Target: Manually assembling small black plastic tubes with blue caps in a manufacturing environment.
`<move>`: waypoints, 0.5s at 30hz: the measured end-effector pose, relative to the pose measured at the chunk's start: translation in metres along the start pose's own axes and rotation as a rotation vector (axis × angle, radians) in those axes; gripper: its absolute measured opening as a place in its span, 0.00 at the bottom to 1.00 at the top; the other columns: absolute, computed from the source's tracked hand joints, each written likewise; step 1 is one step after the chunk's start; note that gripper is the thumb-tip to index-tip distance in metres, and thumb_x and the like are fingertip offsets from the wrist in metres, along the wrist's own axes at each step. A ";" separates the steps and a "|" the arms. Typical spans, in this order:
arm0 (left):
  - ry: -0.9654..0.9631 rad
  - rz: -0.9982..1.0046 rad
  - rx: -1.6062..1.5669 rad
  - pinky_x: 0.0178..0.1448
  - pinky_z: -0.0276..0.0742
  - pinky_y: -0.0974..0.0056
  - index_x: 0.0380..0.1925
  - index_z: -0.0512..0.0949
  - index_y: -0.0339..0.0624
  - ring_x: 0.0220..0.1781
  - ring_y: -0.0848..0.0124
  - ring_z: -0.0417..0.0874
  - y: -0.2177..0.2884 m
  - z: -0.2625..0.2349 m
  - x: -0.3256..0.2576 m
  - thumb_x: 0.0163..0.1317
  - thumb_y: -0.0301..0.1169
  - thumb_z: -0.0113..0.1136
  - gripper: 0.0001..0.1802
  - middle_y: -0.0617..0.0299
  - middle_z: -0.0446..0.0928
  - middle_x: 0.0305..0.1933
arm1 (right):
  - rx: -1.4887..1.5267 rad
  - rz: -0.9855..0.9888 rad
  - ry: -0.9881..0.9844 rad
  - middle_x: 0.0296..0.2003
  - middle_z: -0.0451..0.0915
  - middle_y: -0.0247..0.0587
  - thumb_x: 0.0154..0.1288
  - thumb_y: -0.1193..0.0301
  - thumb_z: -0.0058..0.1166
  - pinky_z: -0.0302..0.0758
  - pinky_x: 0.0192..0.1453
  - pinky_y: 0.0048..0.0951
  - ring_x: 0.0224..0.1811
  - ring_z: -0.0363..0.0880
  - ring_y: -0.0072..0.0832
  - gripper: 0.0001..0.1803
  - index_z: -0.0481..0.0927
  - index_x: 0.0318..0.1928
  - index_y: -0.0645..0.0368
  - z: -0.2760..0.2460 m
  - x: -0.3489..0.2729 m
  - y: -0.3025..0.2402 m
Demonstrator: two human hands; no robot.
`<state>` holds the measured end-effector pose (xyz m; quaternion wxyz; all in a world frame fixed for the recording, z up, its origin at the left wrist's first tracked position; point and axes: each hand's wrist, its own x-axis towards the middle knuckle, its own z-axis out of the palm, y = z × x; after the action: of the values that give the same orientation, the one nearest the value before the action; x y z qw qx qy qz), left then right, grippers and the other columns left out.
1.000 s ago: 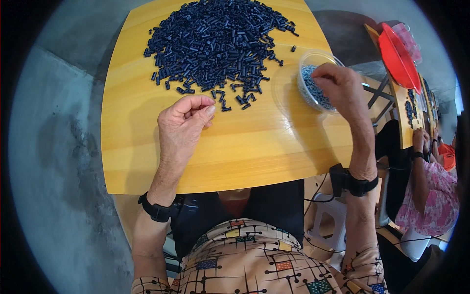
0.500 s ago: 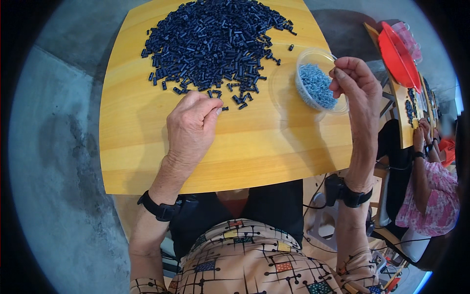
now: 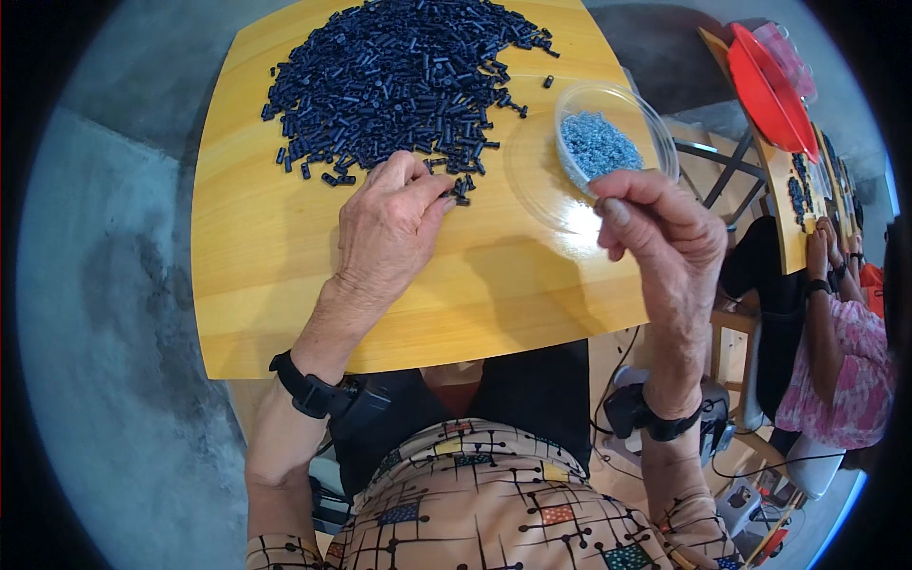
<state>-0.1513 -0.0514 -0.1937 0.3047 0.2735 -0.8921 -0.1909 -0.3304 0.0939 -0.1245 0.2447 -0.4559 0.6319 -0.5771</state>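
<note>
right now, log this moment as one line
left hand: at black parts pile's near edge; right hand: near clear tub; tub: silvery pieces inside; grips: unclear

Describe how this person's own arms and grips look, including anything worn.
Both forearms are bare below beige sleeves patterned with black lines and coloured patches. Each carries a black wristband with a dark, boxy module. Neither the left grip nor the right grip is gloved.
</note>
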 end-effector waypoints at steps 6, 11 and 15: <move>-0.023 0.007 0.036 0.37 0.75 0.61 0.30 0.80 0.40 0.35 0.63 0.77 0.000 0.003 0.001 0.46 0.24 0.65 0.09 0.61 0.72 0.28 | 0.471 0.298 -0.113 0.29 0.79 0.35 0.62 0.76 0.54 0.72 0.28 0.15 0.25 0.75 0.15 0.10 0.78 0.44 0.64 0.022 -0.014 0.011; 0.060 -0.077 -0.268 0.35 0.74 0.67 0.33 0.81 0.40 0.30 0.69 0.76 0.002 -0.006 -0.006 0.50 0.25 0.65 0.09 0.62 0.77 0.30 | 0.646 0.529 -0.178 0.29 0.79 0.37 0.64 0.76 0.53 0.73 0.28 0.16 0.25 0.76 0.16 0.07 0.78 0.41 0.64 0.037 -0.019 0.024; -0.040 -0.555 -1.209 0.35 0.74 0.70 0.37 0.80 0.38 0.29 0.75 0.76 0.010 -0.029 -0.019 0.57 0.29 0.62 0.09 0.63 0.79 0.33 | 0.652 0.535 -0.186 0.30 0.80 0.37 0.64 0.76 0.53 0.74 0.29 0.17 0.26 0.77 0.17 0.07 0.78 0.42 0.63 0.046 -0.023 0.022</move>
<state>-0.1232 -0.0369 -0.1756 0.3274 0.2703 -0.5300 -0.7341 -0.2875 0.0887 -0.1603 0.5728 -0.2247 0.4879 -0.6191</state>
